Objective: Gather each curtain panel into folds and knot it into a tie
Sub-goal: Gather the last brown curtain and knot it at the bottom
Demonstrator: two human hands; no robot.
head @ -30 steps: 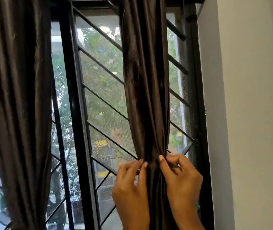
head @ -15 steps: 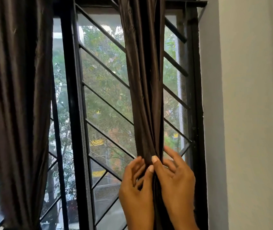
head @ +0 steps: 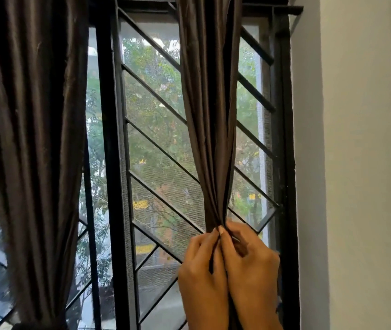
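A dark brown curtain panel (head: 210,110) hangs in front of the right window pane, drawn into narrow folds that converge at my hands. My left hand (head: 201,272) and my right hand (head: 251,265) meet side by side low in the view, both with fingers curled round the gathered fabric and thumbs pressed together at the front. Below the hands the panel is hidden. A second dark brown panel (head: 32,148) hangs at the left, narrowing toward a bunched part at the bottom edge.
A black window frame (head: 109,163) with diagonal grille bars and mesh stands behind the curtains. A white wall (head: 356,163) fills the right side. Trees show outside through the glass.
My fingers have closed tighter on the right panel, squeezing its folds into a thinner bundle. The view has shifted slightly, so the hands sit a little further right.
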